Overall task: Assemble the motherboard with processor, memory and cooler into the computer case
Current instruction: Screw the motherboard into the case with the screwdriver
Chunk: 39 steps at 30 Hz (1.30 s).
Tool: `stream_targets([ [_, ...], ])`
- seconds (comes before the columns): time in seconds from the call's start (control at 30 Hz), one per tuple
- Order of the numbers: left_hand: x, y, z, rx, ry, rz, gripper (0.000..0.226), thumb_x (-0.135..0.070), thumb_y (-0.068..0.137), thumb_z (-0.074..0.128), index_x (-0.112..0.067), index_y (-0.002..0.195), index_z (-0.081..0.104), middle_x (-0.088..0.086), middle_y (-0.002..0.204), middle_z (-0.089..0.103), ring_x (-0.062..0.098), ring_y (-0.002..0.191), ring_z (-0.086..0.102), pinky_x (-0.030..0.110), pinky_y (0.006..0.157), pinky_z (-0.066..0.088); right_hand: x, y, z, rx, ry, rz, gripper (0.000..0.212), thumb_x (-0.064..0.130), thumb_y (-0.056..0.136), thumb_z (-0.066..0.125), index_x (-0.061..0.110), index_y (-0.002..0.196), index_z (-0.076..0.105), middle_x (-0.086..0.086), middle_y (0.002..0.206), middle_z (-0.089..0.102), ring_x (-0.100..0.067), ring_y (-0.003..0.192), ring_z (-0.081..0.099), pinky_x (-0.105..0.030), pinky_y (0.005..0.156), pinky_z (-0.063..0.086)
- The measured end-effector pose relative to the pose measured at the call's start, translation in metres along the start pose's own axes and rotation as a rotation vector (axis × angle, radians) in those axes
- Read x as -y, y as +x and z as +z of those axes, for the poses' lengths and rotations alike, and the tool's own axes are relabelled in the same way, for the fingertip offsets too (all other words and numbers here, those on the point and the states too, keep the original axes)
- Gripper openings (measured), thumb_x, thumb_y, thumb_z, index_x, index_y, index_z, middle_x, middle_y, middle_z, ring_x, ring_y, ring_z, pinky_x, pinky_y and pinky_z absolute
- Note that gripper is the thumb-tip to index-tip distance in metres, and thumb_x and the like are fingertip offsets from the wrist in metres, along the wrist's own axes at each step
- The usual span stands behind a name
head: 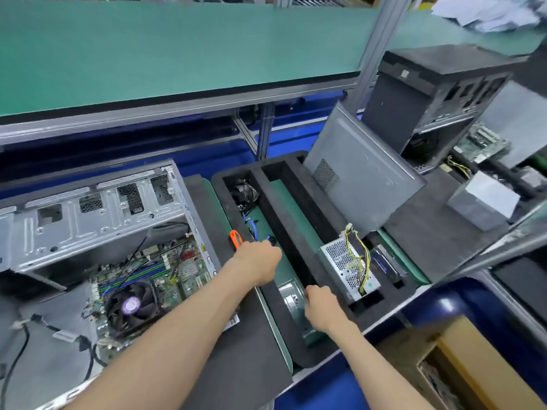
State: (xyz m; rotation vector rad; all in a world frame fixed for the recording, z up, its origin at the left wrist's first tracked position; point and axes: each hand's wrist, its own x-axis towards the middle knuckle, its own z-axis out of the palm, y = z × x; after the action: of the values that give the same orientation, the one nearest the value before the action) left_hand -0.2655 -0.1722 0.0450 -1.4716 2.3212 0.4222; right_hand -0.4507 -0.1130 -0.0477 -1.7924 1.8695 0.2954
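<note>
The open computer case [88, 220] lies on its side at the left. Inside it sits the motherboard [189, 273] with the cooler fan [131, 306] and the memory slots [133, 278]; loose black cables trail over the board. To its right is a black foam tray [299, 232]. My left hand [257, 264] reaches into the tray's left compartment, its fingers curled round an orange-handled screwdriver [236, 239]. My right hand [321, 306] is in the middle compartment, fingers curled on the edge of a grey metal part [291, 297].
A perforated power supply [346, 267] with yellow wires lies in the tray's right compartment. A grey side panel [361, 179] leans at the tray's back. A second black case [429, 93] stands behind it. A cardboard box [473, 365] is at the lower right.
</note>
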Motion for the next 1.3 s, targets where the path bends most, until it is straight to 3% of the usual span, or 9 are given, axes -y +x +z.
stream_targets([
  [0.1,0.002,0.017,0.007,0.097,-0.007,-0.022,0.017,-0.004,0.087,0.047,-0.010,0.096,0.060,0.013,0.110,0.061,0.034,0.095,0.060,0.040,0.075,0.040,-0.009,-0.002,0.024,0.070,-0.110,0.013,0.023,-0.002,0.095,0.041,0.005,0.115,0.051,-0.018,0.123,0.052,-0.036,0.112,0.054,-0.037,0.086,0.046],
  [0.23,0.014,0.032,0.018,0.152,-0.105,-0.073,0.033,-0.008,0.087,0.047,-0.010,0.116,0.063,0.015,0.115,0.059,0.037,0.105,0.060,0.046,0.090,0.050,-0.015,0.005,0.037,0.057,-0.205,0.011,0.031,-0.009,0.088,0.057,0.006,0.115,0.057,-0.013,0.122,0.057,-0.032,0.111,0.059,-0.036,0.086,0.051],
  [0.73,0.024,0.049,0.026,0.174,-0.274,-0.101,0.018,-0.013,0.087,0.052,-0.009,0.096,0.068,0.014,0.108,0.062,0.035,0.097,0.065,0.044,0.083,0.057,-0.004,0.019,0.054,-0.053,-0.280,0.001,0.026,-0.004,0.093,0.054,0.014,0.110,0.061,-0.004,0.113,0.063,-0.021,0.102,0.067,-0.030,0.073,0.053],
  [0.93,0.022,0.050,0.027,0.197,-0.326,-0.090,0.025,-0.013,0.090,0.053,-0.009,0.106,0.071,0.012,0.114,0.064,0.032,0.102,0.064,0.043,0.088,0.055,-0.002,0.019,0.054,-0.059,-0.275,0.032,0.018,-0.001,0.093,0.057,0.008,0.110,0.057,-0.006,0.107,0.061,-0.021,0.096,0.069,-0.030,0.069,0.052],
  [1.03,0.020,0.048,0.026,0.204,-0.332,-0.090,0.025,-0.015,0.091,0.053,-0.013,0.109,0.071,0.010,0.117,0.063,0.029,0.103,0.063,0.040,0.088,0.055,-0.003,0.018,0.054,-0.055,-0.268,0.029,0.029,0.002,0.087,0.068,0.005,0.112,0.054,-0.007,0.106,0.064,-0.023,0.096,0.070,-0.032,0.071,0.055],
  [1.3,0.021,0.046,0.026,0.192,-0.344,-0.080,0.026,-0.014,0.090,0.054,-0.012,0.108,0.072,0.009,0.112,0.070,0.030,0.104,0.064,0.041,0.089,0.055,-0.004,0.016,0.056,-0.036,-0.272,0.001,0.024,-0.002,0.085,0.065,0.010,0.106,0.063,-0.007,0.109,0.062,-0.023,0.098,0.067,-0.030,0.069,0.051],
])
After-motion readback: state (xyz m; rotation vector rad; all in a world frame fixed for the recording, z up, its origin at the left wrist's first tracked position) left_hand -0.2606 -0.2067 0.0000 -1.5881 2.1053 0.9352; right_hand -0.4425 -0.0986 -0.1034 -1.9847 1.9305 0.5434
